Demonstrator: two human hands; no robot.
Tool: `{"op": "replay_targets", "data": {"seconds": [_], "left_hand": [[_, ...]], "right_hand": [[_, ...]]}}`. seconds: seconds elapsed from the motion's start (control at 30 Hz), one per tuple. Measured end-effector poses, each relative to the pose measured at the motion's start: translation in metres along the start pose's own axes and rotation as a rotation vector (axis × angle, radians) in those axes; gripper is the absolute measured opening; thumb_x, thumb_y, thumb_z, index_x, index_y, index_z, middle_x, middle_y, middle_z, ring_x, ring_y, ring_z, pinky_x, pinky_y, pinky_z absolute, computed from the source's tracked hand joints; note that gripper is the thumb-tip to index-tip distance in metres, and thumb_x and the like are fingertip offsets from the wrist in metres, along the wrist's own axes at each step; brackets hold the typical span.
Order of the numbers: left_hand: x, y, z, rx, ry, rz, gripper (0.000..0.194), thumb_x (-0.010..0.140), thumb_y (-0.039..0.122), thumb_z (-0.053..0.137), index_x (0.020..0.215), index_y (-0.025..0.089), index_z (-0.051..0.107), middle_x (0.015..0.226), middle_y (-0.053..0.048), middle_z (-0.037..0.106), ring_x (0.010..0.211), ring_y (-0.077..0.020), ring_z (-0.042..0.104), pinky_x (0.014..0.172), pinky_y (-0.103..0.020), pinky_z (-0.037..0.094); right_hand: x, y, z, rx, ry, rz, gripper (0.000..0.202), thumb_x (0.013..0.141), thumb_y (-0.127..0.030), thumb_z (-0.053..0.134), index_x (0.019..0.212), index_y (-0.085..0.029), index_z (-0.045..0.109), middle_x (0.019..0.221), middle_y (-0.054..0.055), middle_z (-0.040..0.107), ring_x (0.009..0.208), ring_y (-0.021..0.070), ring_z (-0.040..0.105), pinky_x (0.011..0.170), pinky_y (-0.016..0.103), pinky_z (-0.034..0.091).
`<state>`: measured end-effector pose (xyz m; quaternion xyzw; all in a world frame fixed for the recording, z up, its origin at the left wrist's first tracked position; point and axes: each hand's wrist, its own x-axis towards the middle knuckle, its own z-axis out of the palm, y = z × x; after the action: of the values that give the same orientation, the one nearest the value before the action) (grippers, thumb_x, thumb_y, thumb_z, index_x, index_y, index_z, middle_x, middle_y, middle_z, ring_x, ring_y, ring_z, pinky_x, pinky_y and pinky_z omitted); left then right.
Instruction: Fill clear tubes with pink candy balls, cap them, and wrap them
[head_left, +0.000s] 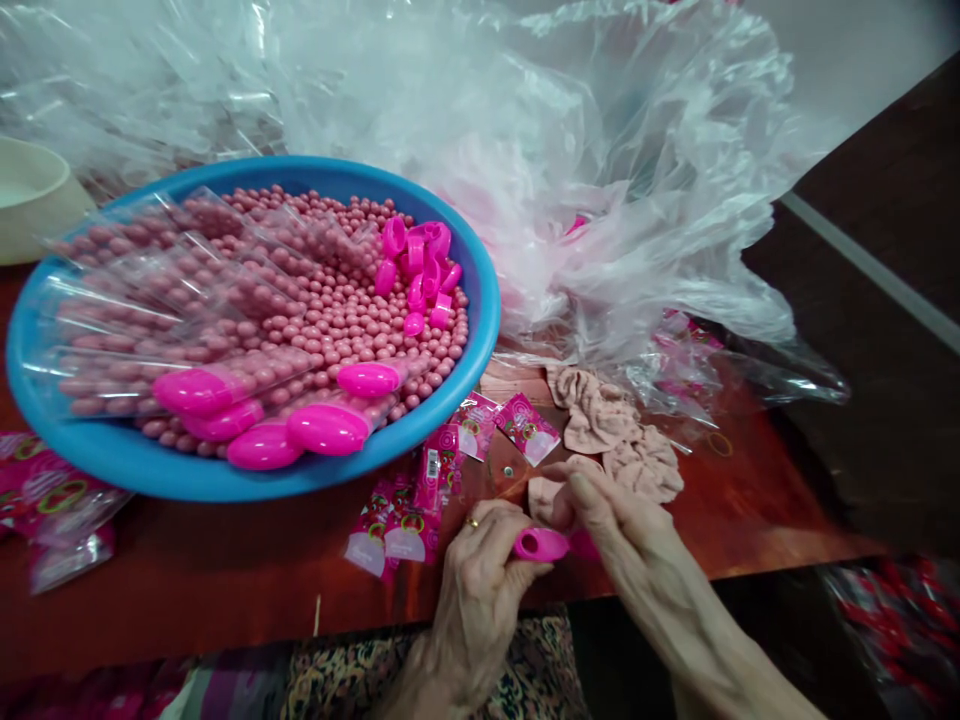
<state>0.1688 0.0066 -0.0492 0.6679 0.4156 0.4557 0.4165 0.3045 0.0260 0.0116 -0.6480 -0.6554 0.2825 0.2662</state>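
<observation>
My left hand [484, 570], with a ring on one finger, is closed round a bright pink plastic piece [541, 545] with a round hole in its near end. Close beside it, my right hand [619, 515] has its fingers pinched together. More bright pink shows under the right hand, and beige cloth [551, 500] lies at its fingertips. What the right fingers grip is hidden. Just beyond are crumpled, gathered beige cloth pieces [643, 462]. Small pink printed sachets [527, 428] lie on the red-brown table [240, 560], left of and beyond my hands.
A blue basin [480, 350] holds pink balls [337, 330], clear cone bags of balls with pink oval ends [328, 428], and loose pink plastic pieces [429, 265]. Clear plastic bags [600, 130] heap behind. A cream bowl [37, 205] stands far left; more sachets [56, 500] lie below.
</observation>
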Motion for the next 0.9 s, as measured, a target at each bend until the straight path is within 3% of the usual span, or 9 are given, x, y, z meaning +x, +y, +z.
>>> {"op": "replay_targets", "data": {"seconds": [0.07, 0.17, 0.23, 0.33, 0.47, 0.63, 0.9], "left_hand": [[0.001, 0.002, -0.001, -0.015, -0.017, -0.016, 0.026, 0.093, 0.031, 0.044, 0.081, 0.014, 0.06, 0.077, -0.007, 0.064, 0.077, -0.0195, 0.058, 0.068, -0.03, 0.049], [0.001, 0.003, -0.001, -0.021, -0.039, -0.006, 0.021, 0.092, 0.027, 0.047, 0.082, 0.015, 0.061, 0.078, -0.007, 0.064, 0.079, -0.02, 0.058, 0.069, -0.031, 0.048], [0.0, 0.001, 0.0, -0.011, -0.039, 0.019, 0.017, 0.091, 0.024, 0.048, 0.087, 0.016, 0.062, 0.081, -0.007, 0.066, 0.081, -0.0207, 0.058, 0.07, -0.031, 0.048], [-0.004, -0.003, 0.004, 0.026, -0.011, 0.064, 0.018, 0.091, 0.02, 0.046, 0.098, 0.016, 0.062, 0.084, -0.009, 0.067, 0.082, -0.0228, 0.06, 0.071, -0.034, 0.05], [-0.008, -0.009, 0.008, 0.063, 0.016, 0.099, 0.027, 0.091, 0.014, 0.043, 0.114, 0.016, 0.057, 0.097, -0.012, 0.069, 0.094, -0.0245, 0.062, 0.082, -0.038, 0.05], [-0.007, -0.01, 0.009, 0.093, 0.045, 0.111, 0.027, 0.089, 0.011, 0.044, 0.111, 0.016, 0.059, 0.094, -0.012, 0.071, 0.091, -0.0253, 0.065, 0.079, -0.038, 0.053], [-0.008, -0.014, 0.011, 0.067, 0.048, 0.086, 0.021, 0.09, 0.015, 0.043, 0.099, 0.014, 0.061, 0.085, -0.012, 0.07, 0.08, -0.0256, 0.064, 0.071, -0.039, 0.051]], "right_hand": [[0.005, -0.008, -0.007, 0.161, 0.028, 0.066, 0.044, 0.095, -0.044, 0.033, 0.061, -0.022, 0.05, 0.052, -0.002, 0.052, 0.046, 0.0114, 0.051, 0.047, 0.024, 0.042], [0.01, -0.015, -0.007, 0.292, 0.022, 0.119, 0.045, 0.094, -0.047, 0.033, 0.059, -0.022, 0.044, 0.048, -0.004, 0.044, 0.042, 0.01, 0.044, 0.043, 0.023, 0.038], [0.011, -0.014, 0.002, 0.26, -0.026, 0.122, 0.044, 0.095, -0.046, 0.031, 0.062, -0.022, 0.046, 0.053, -0.002, 0.046, 0.047, 0.0111, 0.045, 0.046, 0.024, 0.038], [0.01, -0.005, 0.021, 0.078, -0.053, 0.006, 0.037, 0.094, -0.042, 0.035, 0.07, -0.021, 0.053, 0.065, 0.002, 0.054, 0.061, 0.0156, 0.051, 0.057, 0.03, 0.042], [0.005, 0.013, 0.039, -0.003, -0.115, -0.091, 0.03, 0.094, -0.04, 0.036, 0.083, -0.025, 0.059, 0.073, 0.005, 0.061, 0.069, 0.0201, 0.056, 0.064, 0.034, 0.046], [-0.001, 0.022, 0.041, 0.013, -0.17, -0.091, 0.029, 0.094, -0.041, 0.034, 0.089, -0.027, 0.059, 0.074, 0.005, 0.061, 0.069, 0.0208, 0.056, 0.063, 0.034, 0.047], [0.009, 0.0, 0.037, 0.069, -0.168, 0.059, 0.028, 0.092, -0.034, 0.034, 0.072, -0.022, 0.05, 0.063, 0.001, 0.053, 0.057, 0.0159, 0.047, 0.058, 0.031, 0.041]]}}
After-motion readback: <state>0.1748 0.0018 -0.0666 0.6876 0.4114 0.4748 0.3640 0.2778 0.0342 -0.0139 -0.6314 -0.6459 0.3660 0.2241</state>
